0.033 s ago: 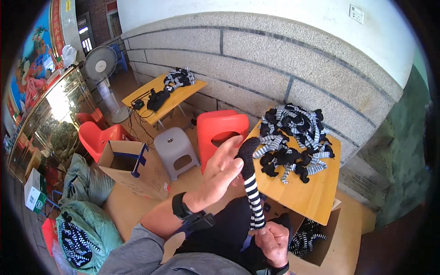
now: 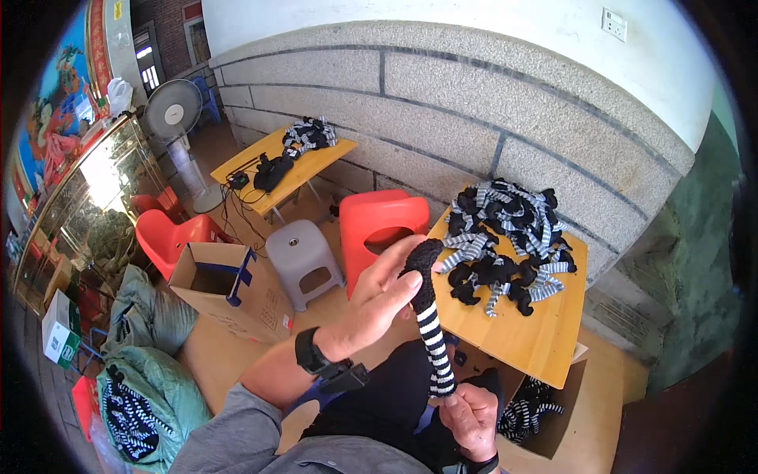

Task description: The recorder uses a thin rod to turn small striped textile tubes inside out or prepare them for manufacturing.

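Note:
A knitted sock with a black end and black-and-white stripes is stretched between my two hands, above my lap. My left hand grips the black upper end, its thumb lying across the near side and its fingers partly hidden behind. At the lower striped end, my right hand pinches the sock's edge between thumb and curled fingers. Just beyond, to the right, a pile of similar socks with duller grey stripes covers much of a yellow wooden table.
Below the table, a cardboard box contains striped socks. A red stool, a grey stool and an open carton stand ahead and left. A green sack holds more socks. Farther off are another table and a fan.
The sock's black end has dropped slightly and looks more bunched in my left hand. My right hand keeps its pinch in nearly the same place.

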`<action>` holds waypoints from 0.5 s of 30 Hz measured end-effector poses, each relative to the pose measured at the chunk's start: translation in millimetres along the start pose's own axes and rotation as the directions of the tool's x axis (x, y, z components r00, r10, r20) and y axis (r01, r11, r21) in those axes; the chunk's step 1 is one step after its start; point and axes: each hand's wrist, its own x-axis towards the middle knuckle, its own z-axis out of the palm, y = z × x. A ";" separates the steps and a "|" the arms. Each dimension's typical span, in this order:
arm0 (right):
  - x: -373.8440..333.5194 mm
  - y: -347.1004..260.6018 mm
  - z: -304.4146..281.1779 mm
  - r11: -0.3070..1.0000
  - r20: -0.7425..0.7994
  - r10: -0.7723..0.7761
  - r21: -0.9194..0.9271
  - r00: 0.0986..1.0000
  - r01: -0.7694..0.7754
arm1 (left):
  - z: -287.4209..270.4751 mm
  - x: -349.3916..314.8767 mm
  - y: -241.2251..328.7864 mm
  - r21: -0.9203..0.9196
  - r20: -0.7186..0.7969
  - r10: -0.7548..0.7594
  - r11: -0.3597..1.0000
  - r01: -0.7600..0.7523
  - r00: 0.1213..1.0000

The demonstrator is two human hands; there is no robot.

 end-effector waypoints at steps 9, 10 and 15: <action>0.1 -12.0 16.5 0.968 -0.179 0.038 0.251 0.983 0.008 | -14.3 -5.6 -10.0 0.181 0.217 -0.034 0.984 -0.006 0.976; 3.0 -16.4 18.3 0.991 -0.136 0.018 0.131 0.991 0.000 | -14.8 -6.7 -12.7 0.183 0.215 -0.034 0.983 -0.006 0.976; 1.3 -21.3 15.6 1.000 -0.052 0.011 0.014 0.999 -0.010 | -20.3 3.8 -10.2 -0.175 0.024 -0.031 0.984 0.035 0.999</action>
